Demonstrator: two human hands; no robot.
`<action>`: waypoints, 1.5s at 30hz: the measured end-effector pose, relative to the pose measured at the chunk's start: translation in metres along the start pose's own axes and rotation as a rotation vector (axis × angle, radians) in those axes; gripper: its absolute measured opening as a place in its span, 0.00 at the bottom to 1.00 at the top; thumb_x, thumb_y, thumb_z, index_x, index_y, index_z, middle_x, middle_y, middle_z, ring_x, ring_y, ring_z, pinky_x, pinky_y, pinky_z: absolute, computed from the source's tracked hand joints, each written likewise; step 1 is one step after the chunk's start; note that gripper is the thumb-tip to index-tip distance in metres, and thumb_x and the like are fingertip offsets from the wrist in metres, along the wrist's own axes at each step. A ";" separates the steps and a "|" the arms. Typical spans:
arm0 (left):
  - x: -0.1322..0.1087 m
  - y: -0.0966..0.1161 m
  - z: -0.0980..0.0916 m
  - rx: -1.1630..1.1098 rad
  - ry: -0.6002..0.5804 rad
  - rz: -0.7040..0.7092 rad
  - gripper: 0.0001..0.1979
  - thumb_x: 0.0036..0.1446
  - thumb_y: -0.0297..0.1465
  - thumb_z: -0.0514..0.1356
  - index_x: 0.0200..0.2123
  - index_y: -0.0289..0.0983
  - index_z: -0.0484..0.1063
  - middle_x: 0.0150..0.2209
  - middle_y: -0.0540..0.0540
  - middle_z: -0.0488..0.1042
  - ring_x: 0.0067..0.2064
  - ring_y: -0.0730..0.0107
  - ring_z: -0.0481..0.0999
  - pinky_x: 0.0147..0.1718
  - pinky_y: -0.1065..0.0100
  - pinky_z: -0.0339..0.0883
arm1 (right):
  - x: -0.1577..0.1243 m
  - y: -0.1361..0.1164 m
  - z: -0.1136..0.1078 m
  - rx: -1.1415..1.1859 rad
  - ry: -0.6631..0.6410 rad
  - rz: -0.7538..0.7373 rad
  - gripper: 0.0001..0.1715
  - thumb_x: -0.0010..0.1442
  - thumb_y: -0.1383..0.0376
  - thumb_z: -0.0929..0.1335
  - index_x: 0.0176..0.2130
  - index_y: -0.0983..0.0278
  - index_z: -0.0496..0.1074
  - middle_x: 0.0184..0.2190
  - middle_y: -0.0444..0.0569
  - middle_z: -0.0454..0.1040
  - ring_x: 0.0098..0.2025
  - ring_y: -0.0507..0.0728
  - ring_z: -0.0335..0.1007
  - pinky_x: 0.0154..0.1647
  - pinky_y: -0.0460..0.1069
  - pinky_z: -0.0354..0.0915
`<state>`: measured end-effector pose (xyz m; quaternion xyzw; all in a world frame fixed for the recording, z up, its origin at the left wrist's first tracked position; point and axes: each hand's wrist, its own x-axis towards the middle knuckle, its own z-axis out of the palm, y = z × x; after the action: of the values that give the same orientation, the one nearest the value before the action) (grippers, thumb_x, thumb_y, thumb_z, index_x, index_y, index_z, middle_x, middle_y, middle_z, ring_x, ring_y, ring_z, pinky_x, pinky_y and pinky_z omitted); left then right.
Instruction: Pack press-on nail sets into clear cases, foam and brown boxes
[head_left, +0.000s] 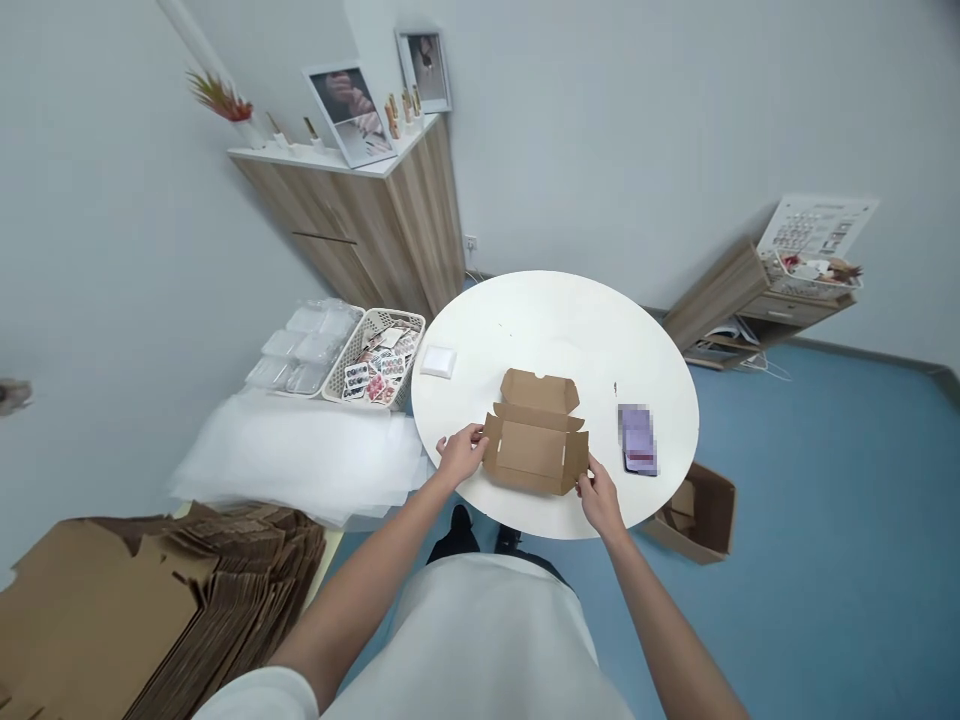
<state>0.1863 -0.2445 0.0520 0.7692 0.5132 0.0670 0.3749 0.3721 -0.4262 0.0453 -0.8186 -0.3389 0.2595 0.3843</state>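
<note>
A brown cardboard box (531, 450), partly unfolded with its lid panel lying away from me, rests near the front of the round white table (562, 310). At the box's left side flap, my left hand (461, 455) closes its fingers on the edge. My right hand (598, 497) grips the lower corner of the right side flap between thumb and fingers. Both side flaps slant outward from the base panel. To the right of the box lies a purple phone (637, 440), its screen blurred out. A small white square stack (438, 361) sits at the table's left edge.
Left of the table are a white basket (352, 345) of sticker sheets, clear plastic packs (304, 345), translucent sheets (300, 450) and a pile of flat cardboard (225, 590). An open carton (705, 520) stands on the floor at right. Wooden cabinets (420, 210) stand behind.
</note>
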 end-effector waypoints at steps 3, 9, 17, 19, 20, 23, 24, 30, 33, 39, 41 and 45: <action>0.014 -0.007 0.001 -0.007 -0.065 -0.010 0.12 0.53 0.34 0.52 0.42 0.42 0.66 0.39 0.49 0.75 0.41 0.65 0.73 0.48 0.52 0.53 | 0.002 0.004 0.007 0.111 -0.028 0.090 0.28 0.53 0.61 0.55 0.53 0.62 0.59 0.35 0.48 0.71 0.23 0.52 0.64 0.25 0.49 0.62; 0.037 -0.026 0.004 -0.161 -0.166 0.088 0.15 0.53 0.33 0.53 0.45 0.38 0.65 0.41 0.45 0.75 0.43 0.68 0.73 0.40 0.66 0.66 | 0.008 0.014 0.028 0.099 0.064 0.198 0.27 0.51 0.61 0.58 0.51 0.63 0.60 0.41 0.51 0.70 0.29 0.52 0.67 0.34 0.51 0.63; 0.044 -0.042 0.008 -0.049 -0.187 0.205 0.23 0.53 0.37 0.53 0.52 0.37 0.56 0.52 0.39 0.65 0.54 0.64 0.64 0.47 0.63 0.61 | 0.004 0.022 0.034 -0.070 0.107 0.280 0.29 0.52 0.59 0.59 0.53 0.64 0.58 0.44 0.52 0.66 0.31 0.54 0.64 0.39 0.53 0.62; 0.035 -0.042 0.007 0.064 -0.140 0.285 0.27 0.52 0.39 0.54 0.54 0.36 0.54 0.57 0.38 0.57 0.58 0.61 0.57 0.51 0.59 0.56 | 0.002 0.025 0.033 -0.114 0.128 0.278 0.30 0.51 0.58 0.60 0.53 0.64 0.58 0.45 0.53 0.65 0.37 0.56 0.63 0.42 0.54 0.61; 0.030 -0.042 0.007 0.122 -0.132 0.338 0.29 0.50 0.40 0.55 0.54 0.36 0.54 0.58 0.37 0.54 0.59 0.59 0.53 0.52 0.57 0.54 | 0.001 0.026 0.032 -0.139 0.153 0.274 0.31 0.51 0.58 0.61 0.53 0.64 0.58 0.46 0.54 0.64 0.41 0.58 0.62 0.44 0.55 0.59; 0.015 -0.040 0.008 0.275 -0.195 0.521 0.30 0.46 0.41 0.59 0.52 0.38 0.57 0.59 0.38 0.53 0.61 0.55 0.47 0.54 0.52 0.46 | 0.007 0.029 0.028 -0.222 0.249 0.254 0.32 0.50 0.58 0.62 0.53 0.64 0.58 0.51 0.57 0.58 0.53 0.64 0.53 0.50 0.57 0.53; 0.011 -0.038 0.010 0.319 -0.225 0.568 0.30 0.45 0.41 0.60 0.51 0.39 0.58 0.58 0.39 0.54 0.61 0.54 0.46 0.55 0.51 0.44 | 0.011 0.029 0.026 -0.250 0.268 0.251 0.33 0.49 0.58 0.63 0.54 0.64 0.58 0.52 0.57 0.56 0.55 0.65 0.50 0.52 0.58 0.52; 0.007 -0.026 0.025 0.493 -0.288 0.646 0.24 0.44 0.35 0.62 0.47 0.41 0.62 0.52 0.42 0.63 0.59 0.52 0.51 0.54 0.45 0.37 | 0.062 0.025 0.007 -0.303 0.154 0.256 0.36 0.51 0.55 0.62 0.56 0.64 0.54 0.56 0.56 0.54 0.58 0.64 0.46 0.55 0.57 0.48; 0.010 -0.022 0.035 0.542 -0.284 0.643 0.22 0.45 0.31 0.61 0.45 0.41 0.62 0.48 0.43 0.66 0.57 0.54 0.55 0.53 0.44 0.36 | 0.092 0.025 -0.002 -0.175 0.040 0.267 0.38 0.51 0.52 0.61 0.57 0.65 0.52 0.54 0.56 0.59 0.56 0.61 0.52 0.53 0.54 0.52; 0.011 -0.013 0.052 0.601 -0.286 0.596 0.16 0.48 0.25 0.54 0.43 0.40 0.63 0.43 0.43 0.68 0.49 0.58 0.65 0.53 0.44 0.33 | 0.139 0.027 -0.004 0.090 -0.125 0.319 0.33 0.53 0.49 0.59 0.49 0.68 0.63 0.49 0.57 0.67 0.48 0.59 0.63 0.46 0.50 0.59; 0.011 -0.010 0.057 0.621 -0.293 0.568 0.15 0.49 0.23 0.53 0.41 0.39 0.64 0.41 0.43 0.69 0.45 0.60 0.67 0.53 0.44 0.32 | 0.150 0.027 -0.001 0.112 -0.149 0.289 0.27 0.53 0.50 0.59 0.43 0.67 0.68 0.44 0.54 0.71 0.43 0.56 0.67 0.43 0.49 0.60; 0.014 -0.003 0.064 0.647 -0.297 0.526 0.14 0.49 0.22 0.51 0.40 0.39 0.64 0.38 0.44 0.70 0.41 0.62 0.69 0.53 0.45 0.33 | 0.163 0.031 0.007 0.095 -0.142 0.279 0.20 0.53 0.55 0.59 0.38 0.65 0.69 0.38 0.50 0.73 0.37 0.53 0.68 0.37 0.47 0.61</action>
<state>0.2220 -0.2646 0.0003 0.9525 0.2353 -0.1153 0.1549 0.4824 -0.3145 -0.0103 -0.8182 -0.2356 0.3833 0.3578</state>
